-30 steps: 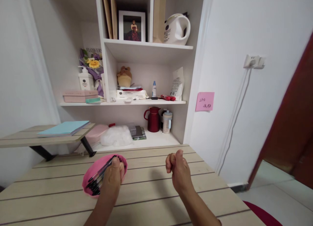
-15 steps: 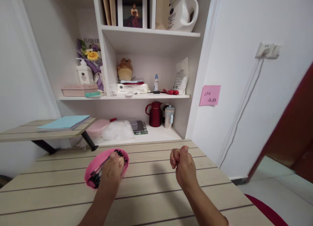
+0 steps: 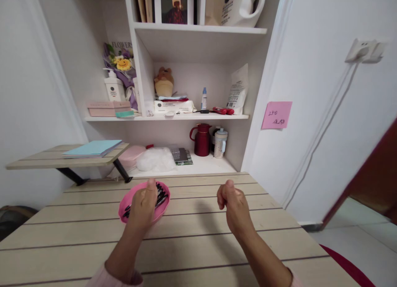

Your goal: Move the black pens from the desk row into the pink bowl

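Observation:
A pink bowl (image 3: 126, 207) with several black pens (image 3: 161, 194) in it sits on the slatted wooden table (image 3: 192, 245). My left hand (image 3: 143, 205) hovers over the bowl with its fingers curled and thumb up; whether it grips any pens is hidden. To the right, my right hand (image 3: 232, 204) is raised above the bare table in a closed fist, thumb on top, with nothing visible in it.
Behind the table stands a white shelf unit (image 3: 192, 117) with a red jug (image 3: 202, 139), a mug, a tissue pack and a plush toy. A low side table (image 3: 40, 163) with a blue folder is at left. A pink sticky note (image 3: 276, 115) hangs on the right wall.
The view has tilted down and shifted left, so the bowl and both hands sit further right in frame. The left hand stays over the bowl; the right fist has barely moved.

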`<act>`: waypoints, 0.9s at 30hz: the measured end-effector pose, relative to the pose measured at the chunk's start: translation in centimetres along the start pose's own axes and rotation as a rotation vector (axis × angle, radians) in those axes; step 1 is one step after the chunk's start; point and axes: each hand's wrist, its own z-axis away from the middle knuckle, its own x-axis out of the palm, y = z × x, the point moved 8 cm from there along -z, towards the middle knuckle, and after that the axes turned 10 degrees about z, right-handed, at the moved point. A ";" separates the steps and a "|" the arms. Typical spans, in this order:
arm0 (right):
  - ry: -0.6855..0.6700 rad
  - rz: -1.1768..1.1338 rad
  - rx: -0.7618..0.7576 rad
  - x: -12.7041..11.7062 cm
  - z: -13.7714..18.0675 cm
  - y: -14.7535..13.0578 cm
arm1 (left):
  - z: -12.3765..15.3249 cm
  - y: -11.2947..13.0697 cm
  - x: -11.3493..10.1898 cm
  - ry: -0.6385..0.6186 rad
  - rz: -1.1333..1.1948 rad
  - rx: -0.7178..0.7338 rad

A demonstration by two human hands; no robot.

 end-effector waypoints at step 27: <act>-0.415 0.294 0.034 7.4 8.5 7.8 | -3.5 -9.1 -3.0 0.027 -0.295 -0.237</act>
